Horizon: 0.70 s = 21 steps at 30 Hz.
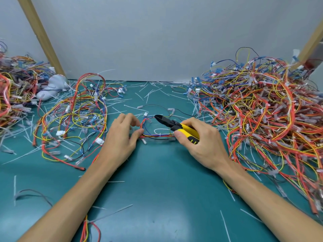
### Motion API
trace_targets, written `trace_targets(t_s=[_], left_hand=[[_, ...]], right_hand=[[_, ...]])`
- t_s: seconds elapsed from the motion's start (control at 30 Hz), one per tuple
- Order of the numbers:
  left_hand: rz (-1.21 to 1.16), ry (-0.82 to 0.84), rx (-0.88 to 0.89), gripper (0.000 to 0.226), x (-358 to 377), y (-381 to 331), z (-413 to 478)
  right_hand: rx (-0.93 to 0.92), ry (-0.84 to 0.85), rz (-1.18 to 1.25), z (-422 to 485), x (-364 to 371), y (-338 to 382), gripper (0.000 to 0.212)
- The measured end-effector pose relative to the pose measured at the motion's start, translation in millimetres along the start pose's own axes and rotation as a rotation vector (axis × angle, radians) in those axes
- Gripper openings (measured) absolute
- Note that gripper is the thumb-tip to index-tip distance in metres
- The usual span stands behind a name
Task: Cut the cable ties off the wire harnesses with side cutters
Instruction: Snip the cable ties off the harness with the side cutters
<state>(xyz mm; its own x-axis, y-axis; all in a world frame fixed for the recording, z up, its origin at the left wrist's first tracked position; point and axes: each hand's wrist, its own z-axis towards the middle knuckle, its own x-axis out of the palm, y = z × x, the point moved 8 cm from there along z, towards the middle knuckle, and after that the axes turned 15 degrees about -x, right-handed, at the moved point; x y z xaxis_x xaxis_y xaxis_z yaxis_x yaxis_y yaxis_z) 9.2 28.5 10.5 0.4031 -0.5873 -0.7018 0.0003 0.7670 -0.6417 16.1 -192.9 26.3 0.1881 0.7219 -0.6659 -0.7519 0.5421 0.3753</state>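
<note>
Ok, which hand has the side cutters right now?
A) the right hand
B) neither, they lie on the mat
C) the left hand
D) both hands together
A: the right hand grips the yellow handles of the side cutters, their black tips pointing away from the person, while the left hand holds the wire harness beside them.

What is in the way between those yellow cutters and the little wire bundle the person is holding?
Nothing visible. The side cutters in the right hand have their black tip right beside the wire harness, which the left hand holds. Loose cut ties lie around, none between.
</note>
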Motion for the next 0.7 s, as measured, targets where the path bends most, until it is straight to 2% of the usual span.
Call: trace_targets(t_s=[0.1, 0.17, 0.4, 0.7], left_hand=[[0.142, 0.016, -0.015, 0.011, 3, 5, 2], [0.148, 0.033, -0.029, 0.015, 2, 6, 2], [-0.006, 0.056, -0.073, 0.008, 0, 5, 2], [-0.139, 0.061, 0.002, 0.008, -1, -7, -2]], right_hand=[[-0.015, -0.003, -0.014, 0, 1, 0, 0.031], [-0.017, -0.007, -0.018, 0, 1, -1, 0.031], [-0.007, -0.001, -0.012, 0, 1, -1, 0.031], [0.027, -0.019, -0.011, -1, -1, -4, 0.029]])
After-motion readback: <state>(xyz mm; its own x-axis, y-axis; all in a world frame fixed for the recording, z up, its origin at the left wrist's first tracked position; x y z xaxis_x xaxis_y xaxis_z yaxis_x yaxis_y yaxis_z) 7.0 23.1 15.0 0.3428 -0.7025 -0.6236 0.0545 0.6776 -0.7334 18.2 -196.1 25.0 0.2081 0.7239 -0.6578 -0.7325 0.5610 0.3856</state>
